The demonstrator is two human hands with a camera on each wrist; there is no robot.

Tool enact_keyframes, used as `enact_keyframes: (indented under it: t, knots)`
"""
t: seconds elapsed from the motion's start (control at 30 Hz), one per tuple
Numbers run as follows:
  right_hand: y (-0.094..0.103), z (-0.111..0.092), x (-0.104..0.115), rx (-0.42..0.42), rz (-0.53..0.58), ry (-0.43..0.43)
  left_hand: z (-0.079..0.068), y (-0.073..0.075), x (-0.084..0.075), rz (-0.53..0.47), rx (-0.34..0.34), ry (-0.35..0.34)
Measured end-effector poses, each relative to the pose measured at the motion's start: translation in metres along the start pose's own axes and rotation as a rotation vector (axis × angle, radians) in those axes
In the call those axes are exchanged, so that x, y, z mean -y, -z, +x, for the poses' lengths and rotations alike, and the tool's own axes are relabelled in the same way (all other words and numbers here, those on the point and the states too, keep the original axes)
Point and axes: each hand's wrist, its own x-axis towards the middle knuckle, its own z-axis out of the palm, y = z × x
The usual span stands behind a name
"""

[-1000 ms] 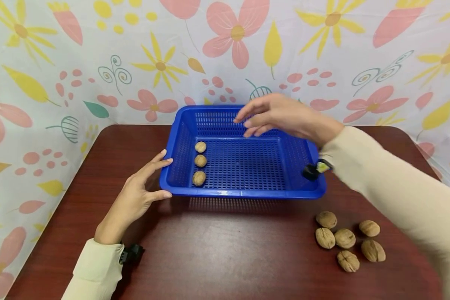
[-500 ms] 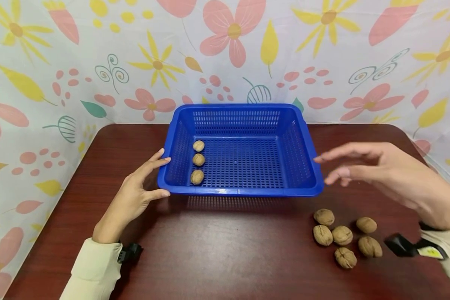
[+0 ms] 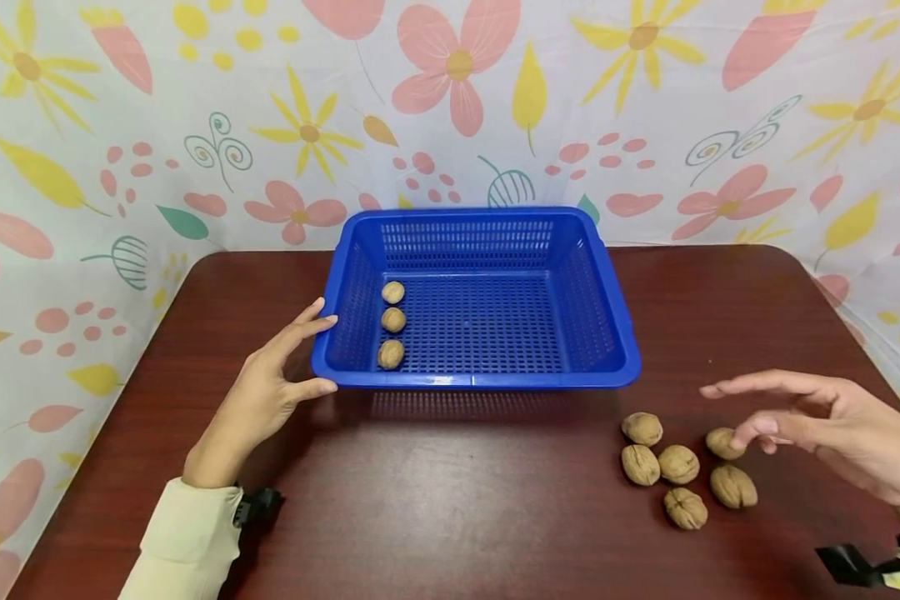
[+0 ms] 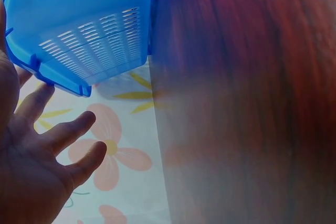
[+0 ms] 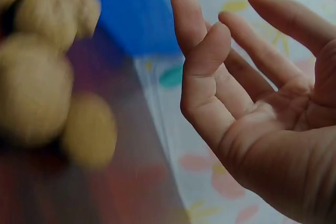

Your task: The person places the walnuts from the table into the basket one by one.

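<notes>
In the head view a blue plastic basket [image 3: 480, 381] stands at the back of the table, with three walnuts [image 3: 392, 320] in a column along its left inner side. My left hand [image 3: 258, 396] touches the basket's left rim, fingers spread and thumb at the front left corner. From the left wrist view, some of those fingers [image 4: 79, 129] extend free of the rim. My right hand [image 3: 832, 425] hovers beside a group of several walnuts [image 3: 678, 464] at the right, its thumb overlapping the rear right walnut [image 3: 722, 443]. Nothing is between its loosely bent fingers.
The dark red-brown table [image 3: 435, 500] has rounded back corners. Behind and to the left hangs a white cloth [image 3: 255, 75] printed with flowers and leaves. Black wrist devices [image 3: 258, 506] sit on both sleeves.
My right hand has left the area over the basket, moving right and toward me to the loose walnuts. My left hand has stayed at the rim. The head view has shifted slightly.
</notes>
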Motion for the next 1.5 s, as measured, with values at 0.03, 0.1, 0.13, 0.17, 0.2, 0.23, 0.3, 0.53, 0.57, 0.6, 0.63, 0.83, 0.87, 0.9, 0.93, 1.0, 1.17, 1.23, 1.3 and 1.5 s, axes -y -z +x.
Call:
enact_keyframes:
  t: [0.03, 0.1, 0.13, 0.17, 0.2, 0.23, 0.3, 0.53, 0.57, 0.6, 0.63, 0.83, 0.87, 0.9, 0.93, 1.0, 1.17, 1.23, 1.3, 1.5]
  knots:
    - [0.002, -0.004, -0.003, -0.025, -0.037, -0.034, 0.000, 0.000, 0.000, 0.003, 0.001, 0.001]
    - [0.005, -0.011, -0.010, -0.057, -0.108, -0.080, 0.000, 0.000, 0.000, 0.006, 0.002, 0.003]
    - [0.007, -0.013, -0.013, -0.068, -0.129, -0.096, 0.000, 0.001, 0.000, 0.007, 0.002, 0.004]
    - [0.009, -0.016, -0.017, -0.066, -0.145, -0.102, 0.000, 0.001, 0.000, 0.010, 0.003, 0.004]
    - [0.011, -0.017, -0.021, -0.061, -0.160, -0.107, 0.000, 0.001, 0.000, 0.012, 0.004, 0.005]
    - [0.011, -0.019, -0.024, -0.068, -0.161, -0.119, 0.000, 0.001, 0.000, 0.013, 0.004, 0.007]
    - [0.015, -0.021, -0.032, -0.041, -0.156, -0.103, 0.000, 0.000, 0.000, 0.015, 0.003, 0.005]
    - [0.017, -0.018, -0.045, -0.014, -0.179, -0.089, 0.000, -0.001, 0.003, 0.006, 0.002, 0.004]
    - [0.017, -0.016, -0.046, -0.002, -0.178, -0.081, 0.000, -0.001, 0.003, 0.006, 0.001, 0.003]
    - [0.017, -0.014, -0.046, 0.008, -0.175, -0.074, 0.000, -0.001, 0.003, 0.007, 0.000, 0.002]
    - [0.017, -0.012, -0.047, 0.026, -0.160, -0.069, 0.000, -0.001, 0.004, 0.008, 0.000, 0.001]
    - [0.017, -0.002, -0.051, 0.102, -0.069, -0.026, 0.000, -0.001, 0.004, 0.011, 0.001, -0.001]
    - [0.017, -0.001, -0.051, 0.112, -0.073, -0.015, 0.000, -0.001, 0.004, 0.011, 0.002, -0.001]
    - [0.016, 0.000, -0.052, 0.103, -0.082, -0.024, 0.000, -0.001, 0.004, 0.010, 0.002, -0.001]
    - [0.015, 0.000, -0.052, 0.102, -0.094, -0.029, 0.000, -0.001, 0.004, 0.009, 0.004, -0.001]
    - [0.014, 0.002, -0.052, 0.097, -0.122, -0.033, 0.000, -0.001, 0.004, 0.007, 0.005, 0.003]
    - [0.011, 0.005, -0.052, 0.120, -0.163, 0.023, 0.000, -0.001, 0.004, 0.003, 0.004, 0.006]
    - [0.009, 0.006, -0.052, 0.105, -0.176, 0.030, 0.000, -0.001, 0.004, 0.002, 0.004, 0.007]
    - [0.008, 0.006, -0.052, 0.085, -0.190, 0.025, 0.000, -0.001, 0.004, -0.002, 0.004, 0.011]
    - [0.009, 0.006, -0.052, 0.069, -0.169, -0.037, 0.000, -0.001, 0.003, -0.006, 0.014, 0.020]
